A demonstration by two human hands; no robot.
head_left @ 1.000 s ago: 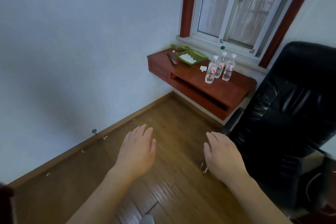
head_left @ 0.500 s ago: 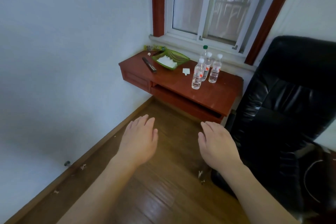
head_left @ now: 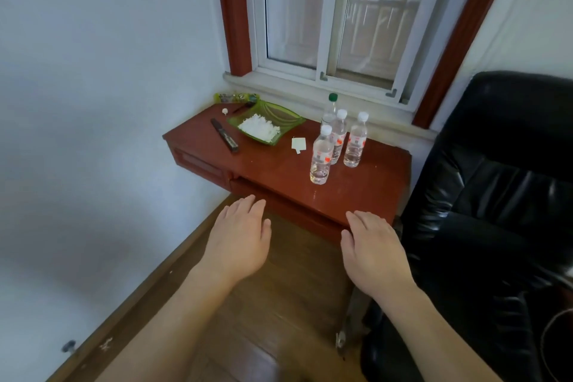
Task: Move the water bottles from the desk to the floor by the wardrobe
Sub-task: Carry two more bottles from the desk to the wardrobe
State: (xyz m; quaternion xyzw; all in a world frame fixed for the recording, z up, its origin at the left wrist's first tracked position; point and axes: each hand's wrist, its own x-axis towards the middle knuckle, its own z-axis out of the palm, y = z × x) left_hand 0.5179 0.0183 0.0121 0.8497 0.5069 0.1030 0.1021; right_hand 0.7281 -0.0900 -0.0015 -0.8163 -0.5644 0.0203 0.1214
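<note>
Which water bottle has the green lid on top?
The clear plastic bottle at the very back, nearest the window sill, has the green cap. The three bottles in front have white caps.

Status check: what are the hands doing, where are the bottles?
Hands: left hand and right hand open, empty. Four water bottles upright on desk. Black chair close on right.

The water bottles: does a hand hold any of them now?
No, all the water bottles stand on the desk, while the left hand and the right hand are open and empty.
</note>
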